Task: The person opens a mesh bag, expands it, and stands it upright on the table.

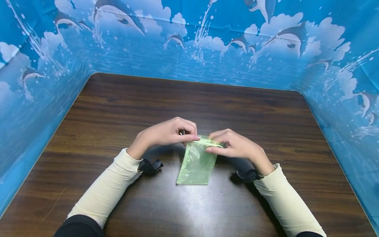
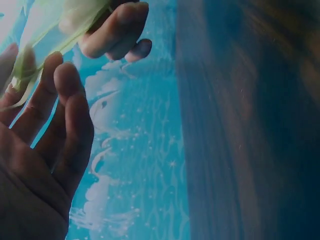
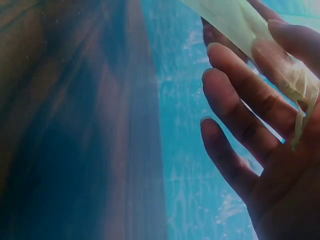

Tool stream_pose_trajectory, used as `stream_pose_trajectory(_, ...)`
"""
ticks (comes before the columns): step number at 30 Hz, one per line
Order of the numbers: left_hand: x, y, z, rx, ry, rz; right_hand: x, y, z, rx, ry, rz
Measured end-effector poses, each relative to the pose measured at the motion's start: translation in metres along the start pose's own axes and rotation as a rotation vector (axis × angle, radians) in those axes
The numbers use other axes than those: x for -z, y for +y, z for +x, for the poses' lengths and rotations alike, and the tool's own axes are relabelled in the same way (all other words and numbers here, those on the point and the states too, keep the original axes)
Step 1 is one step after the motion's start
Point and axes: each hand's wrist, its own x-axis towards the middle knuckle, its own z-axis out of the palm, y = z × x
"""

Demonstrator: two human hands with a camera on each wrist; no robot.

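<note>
A small sheer green organza drawstring pouch (image 1: 196,164) hangs between both hands, its gathered top edge uppermost. At its upper left corner the left hand (image 1: 174,131) pinches the edge between thumb and fingers. On the other side, the right hand (image 1: 235,144) pinches the upper right corner, thumb in front and fingers behind. In the right wrist view, the pouch's fabric (image 3: 235,25) lies between thumb and index finger, and a ribbon end (image 3: 298,125) dangles by the palm. The left wrist view shows the pouch's edge (image 2: 80,30) stretching towards the other hand.
A dark wood-grain table (image 1: 133,98) lies beneath the hands. Blue dolphin-print cloth (image 1: 177,59) surrounds its back and sides. Each wrist wears a black camera strap, with the left wrist camera (image 1: 151,167) and right wrist camera (image 1: 245,176) close over the tabletop.
</note>
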Motion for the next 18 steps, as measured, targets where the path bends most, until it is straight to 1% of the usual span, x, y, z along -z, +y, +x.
stream_pose_trajectory(4,-0.001,-0.002,-0.001,0.056,-0.04,0.003,0.001,0.0,0.0,0.009,0.016,-0.018)
stream_pose_trajectory(8,-0.009,-0.005,0.003,0.1,-0.144,-0.009,-0.002,-0.001,0.003,0.05,0.016,-0.061)
stream_pose_trajectory(11,-0.013,-0.006,0.007,0.115,-0.207,-0.016,-0.004,-0.002,0.006,0.053,0.027,-0.093)
stream_pose_trajectory(14,-0.014,-0.007,0.008,0.122,-0.227,-0.011,-0.003,-0.001,0.006,0.032,0.032,-0.102)
stream_pose_trajectory(18,-0.011,-0.007,0.004,0.165,-0.22,-0.029,-0.002,0.001,0.003,0.022,0.024,-0.097)
